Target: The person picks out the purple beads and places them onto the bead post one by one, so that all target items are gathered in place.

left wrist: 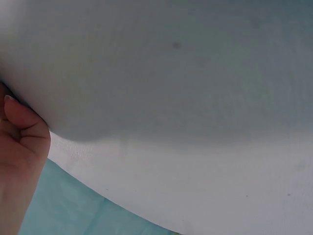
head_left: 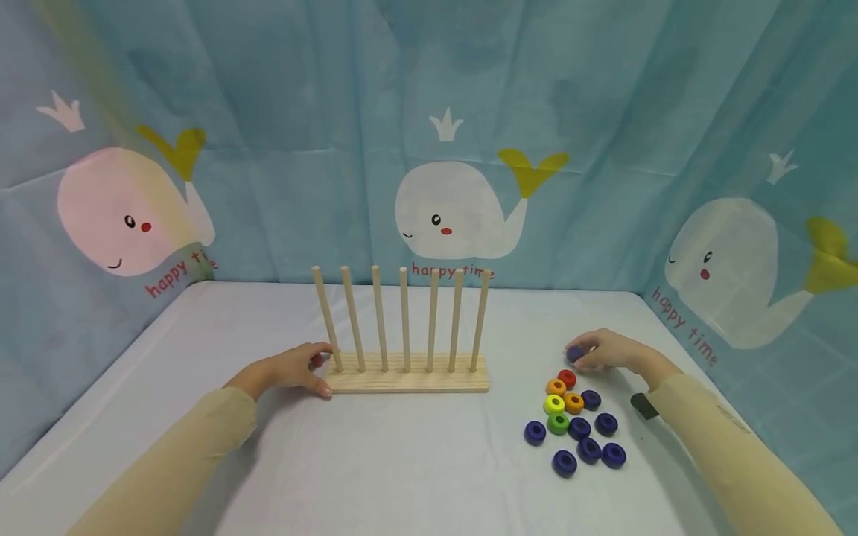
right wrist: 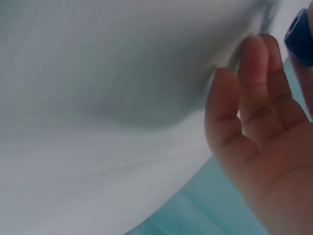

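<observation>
A wooden rack (head_left: 407, 383) with several upright pegs stands mid-table. My left hand (head_left: 291, 368) grips the left end of its base, thumb at the front corner and fingers towards the back. Only part of the left hand (left wrist: 22, 147) shows in the left wrist view, without the rack. Over on the right, my right hand (head_left: 606, 351) pinches a dark blue ring (head_left: 574, 354) behind the other rings. In the right wrist view the blue ring (right wrist: 299, 41) is at the right edge by the thumb side, while the other fingers of the right hand (right wrist: 269, 132) extend loosely.
Loose rings lie in front of my right hand: a red one (head_left: 567, 379), orange ones (head_left: 555, 387), a yellow one (head_left: 553, 404), a green one (head_left: 558, 424) and several dark blue ones (head_left: 588, 450). A dark object (head_left: 644, 406) is beside the right sleeve. A whale-print curtain (head_left: 302, 201) surrounds the white table.
</observation>
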